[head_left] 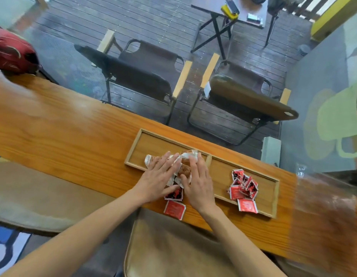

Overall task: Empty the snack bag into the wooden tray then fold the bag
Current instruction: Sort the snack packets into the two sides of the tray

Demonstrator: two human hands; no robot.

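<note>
- Your bag, crumpled clear plastic with white edges, lies over the near rim of the tray's left compartment, partly inside it and partly out on the table.
- Your left hand lies flat on the bag's left part, fingers straight and a little spread, pressing down, with the thumb stretched toward the right hand.
- Your right hand covers the bag's right part, fingers together and bent over the crumpled top; you cannot tell whether they pinch it or only press.
- Between your two thumbs a strip of bag shows, with something brown inside or under it.
- Two red packets lie on the table just below your hands, one half under the bag, the other near the table's near edge.
- A pile of red packets sits in the right compartment, well apart from your right hand; one lies against the tray's near rim.
- The far part of the left compartment is bare wood beyond your fingertips.
- The table runs bare to your left; its right end is blurred.
- Two folding chairs stand beyond the far edge, and a cushion lies below the near edge.
</note>
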